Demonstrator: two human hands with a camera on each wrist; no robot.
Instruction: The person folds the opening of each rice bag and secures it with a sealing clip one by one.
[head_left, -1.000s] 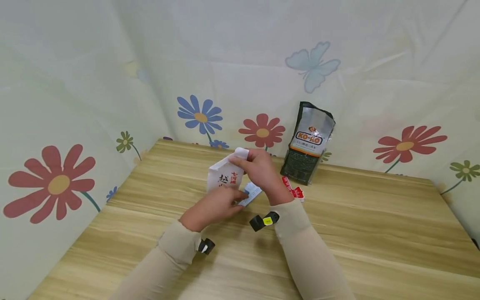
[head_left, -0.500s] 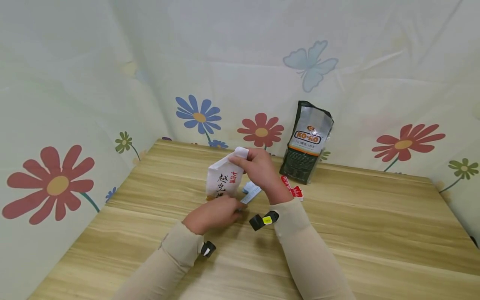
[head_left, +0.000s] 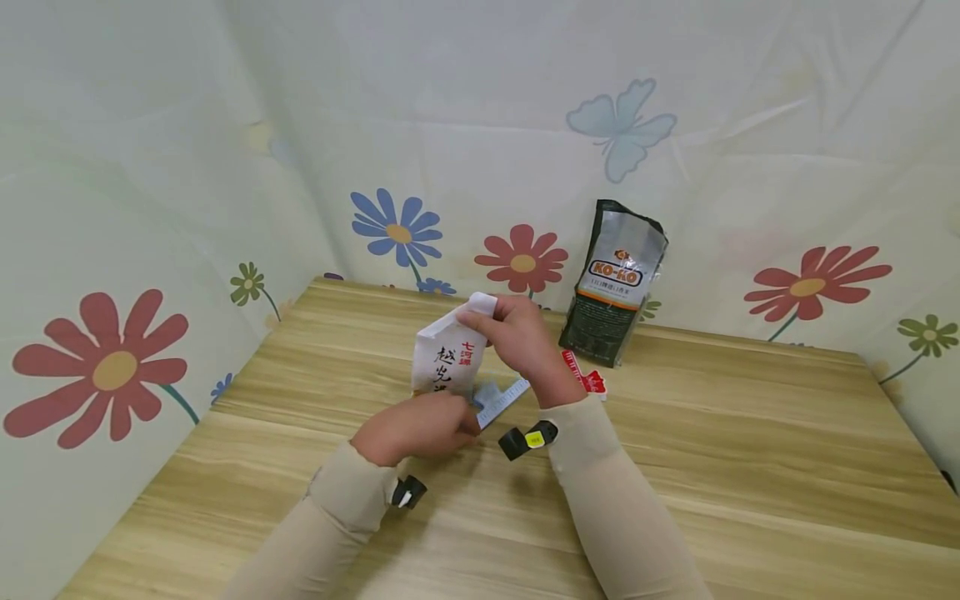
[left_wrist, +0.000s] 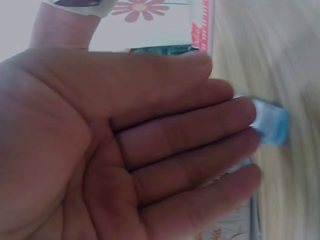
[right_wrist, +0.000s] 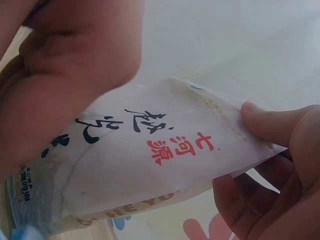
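Note:
My right hand (head_left: 517, 337) pinches the top corner of a white rice bag (head_left: 442, 350) between thumb and fingers. The bag stands upright on the table, with black and red Chinese characters on its front; the right wrist view shows its top edge creased near the thumb. My left hand (head_left: 420, 425) is low in front of the bag and covers its lower part. In the left wrist view the left hand's fingers (left_wrist: 190, 140) lie nearly straight. Right at its fingertips is a flat light blue strip (head_left: 501, 402) with ruler-like marks, lying on the table.
A dark green and silver KO-KO bag (head_left: 617, 283) leans against the flowered backdrop (head_left: 480, 125) at the back. A red strip (head_left: 583, 375) with white marks lies before it, right of my right wrist. The wooden table (head_left: 750, 450) spreads out to the right.
My left hand has drawn a little left and toward me. More of the light blue strip now shows, shifted slightly nearer. My right hand and the white rice bag have stayed almost still.

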